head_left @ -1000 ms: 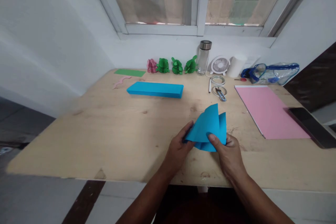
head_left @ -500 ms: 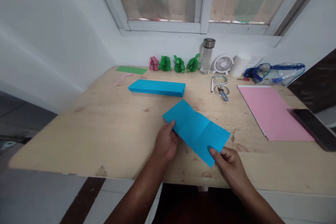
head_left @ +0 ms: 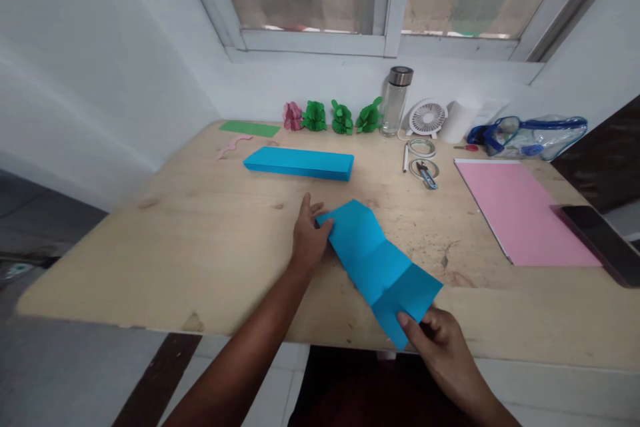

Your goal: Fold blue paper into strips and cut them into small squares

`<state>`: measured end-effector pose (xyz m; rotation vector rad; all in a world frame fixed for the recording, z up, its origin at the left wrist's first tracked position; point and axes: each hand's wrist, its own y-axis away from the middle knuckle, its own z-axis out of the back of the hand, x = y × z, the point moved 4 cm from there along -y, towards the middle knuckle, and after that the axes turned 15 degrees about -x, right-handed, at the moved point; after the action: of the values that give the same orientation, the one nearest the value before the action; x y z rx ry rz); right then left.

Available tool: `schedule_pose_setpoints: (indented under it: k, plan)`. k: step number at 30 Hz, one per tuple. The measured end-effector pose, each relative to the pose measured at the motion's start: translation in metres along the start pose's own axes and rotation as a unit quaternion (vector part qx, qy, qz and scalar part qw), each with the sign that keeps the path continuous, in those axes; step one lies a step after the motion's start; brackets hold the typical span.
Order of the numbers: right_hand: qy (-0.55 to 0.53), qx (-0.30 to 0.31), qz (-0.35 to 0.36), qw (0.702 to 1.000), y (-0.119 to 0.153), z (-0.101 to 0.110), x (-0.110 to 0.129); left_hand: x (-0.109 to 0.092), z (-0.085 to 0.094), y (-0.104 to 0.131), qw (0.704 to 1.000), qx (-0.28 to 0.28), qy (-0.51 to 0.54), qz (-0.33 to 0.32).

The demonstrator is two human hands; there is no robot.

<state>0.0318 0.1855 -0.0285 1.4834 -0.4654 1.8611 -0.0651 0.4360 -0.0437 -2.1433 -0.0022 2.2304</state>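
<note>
A creased sheet of blue paper point(head_left: 377, 267) stretches between my hands above the near part of the table, its folds bending it into several panels. My left hand point(head_left: 311, 233) pinches its far left corner between thumb and fingers. At the near right end, my right hand point(head_left: 435, 337) grips the sheet, thumb on top and fingers underneath. Beyond the sheet lies a long folded blue paper piece point(head_left: 300, 163), apart from both hands.
Paper figures in green point(head_left: 343, 117) and pink point(head_left: 293, 116), a glass bottle point(head_left: 395, 103) and a small fan point(head_left: 427, 117) line the wall. Snips point(head_left: 427, 175) lie among tape rolls. Pink paper point(head_left: 525, 213) and a phone point(head_left: 600, 243) are at right.
The blue sheet has opened into a longer strip with another crease showing. My right hand has moved nearer to me; my left hand has shifted slightly away and raised its index finger.
</note>
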Motion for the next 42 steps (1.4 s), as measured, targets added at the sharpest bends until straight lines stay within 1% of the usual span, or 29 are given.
schedule_pose_setpoints:
  k: [1,2,3,5,7,9,10,12,14,17,21,25,28,30,31,32,33,35,37,38,40,42]
  plan:
    - [0.002,-0.003,0.003,1.0,-0.001,0.0,0.0,-0.004,0.002,0.001,0.997,-0.008,-0.046,-0.067]
    - [0.005,-0.003,0.007,1.0,-0.002,-0.001,0.0,-0.01,0.004,0.005,0.987,-0.016,-0.083,-0.139]
    - [0.01,0.0,0.011,1.0,-0.003,-0.001,0.0,-0.017,0.006,0.01,0.971,-0.021,-0.112,-0.21]
    - [0.016,0.01,0.009,1.0,-0.004,-0.002,-0.002,-0.03,0.01,0.026,0.931,-0.011,-0.151,-0.332]
    - [0.014,0.02,-0.001,1.0,-0.004,-0.002,-0.005,-0.038,0.012,0.045,0.891,0.028,-0.18,-0.417]
    - [0.009,0.021,-0.008,1.0,-0.003,-0.002,-0.007,-0.04,0.01,0.062,0.848,0.096,-0.217,-0.474]
    - [0.006,0.019,-0.008,1.0,-0.003,-0.002,-0.007,-0.038,0.008,0.069,0.827,0.134,-0.237,-0.492]
    - [-0.001,0.015,-0.008,1.0,-0.002,-0.001,-0.006,-0.03,0.004,0.078,0.795,0.202,-0.27,-0.504]
    - [-0.008,0.017,-0.009,1.0,0.001,-0.001,-0.004,-0.022,0.001,0.08,0.779,0.234,-0.297,-0.5]
    - [-0.008,0.012,-0.004,1.0,0.005,0.002,0.0,-0.016,0.0,0.08,0.774,0.245,-0.321,-0.488]
    - [-0.002,-0.001,-0.01,1.0,0.007,0.006,0.0,-0.019,0.002,0.089,0.779,0.268,-0.307,-0.476]
    - [-0.011,0.004,-0.031,0.999,0.004,0.004,-0.002,-0.024,0.003,0.105,0.768,0.326,-0.268,-0.481]
    - [-0.008,0.029,-0.027,0.999,0.0,0.003,0.0,-0.022,0.003,0.11,0.756,0.351,-0.278,-0.478]
    - [0.005,0.058,-0.01,0.998,-0.005,0.009,0.004,-0.02,0.003,0.11,0.75,0.351,-0.292,-0.478]
    - [0.015,0.064,0.002,0.998,-0.009,0.016,0.006,-0.019,0.003,0.109,0.746,0.352,-0.298,-0.48]
    - [0.032,0.055,0.016,0.998,-0.014,0.025,0.009,-0.019,0.004,0.109,0.741,0.355,-0.304,-0.482]
    - [0.055,0.034,0.03,0.997,-0.021,0.036,0.011,-0.018,0.004,0.11,0.735,0.358,-0.31,-0.486]
    - [0.117,-0.044,0.064,0.99,-0.041,0.061,0.017,-0.017,0.005,0.112,0.725,0.362,-0.315,-0.494]
    - [0.189,-0.1,0.106,0.971,-0.068,0.081,0.024,-0.017,0.007,0.117,0.723,0.363,-0.314,-0.498]
    - [0.232,-0.122,0.127,0.957,-0.084,0.088,0.028,-0.018,0.008,0.12,0.724,0.362,-0.308,-0.5]
    - [0.349,-0.172,0.178,0.904,-0.12,0.094,0.038,-0.018,0.011,0.128,0.723,0.368,-0.296,-0.505]
    - [0.378,-0.185,0.186,0.888,-0.158,0.092,0.045,-0.017,0.014,0.136,0.716,0.378,-0.282,-0.514]
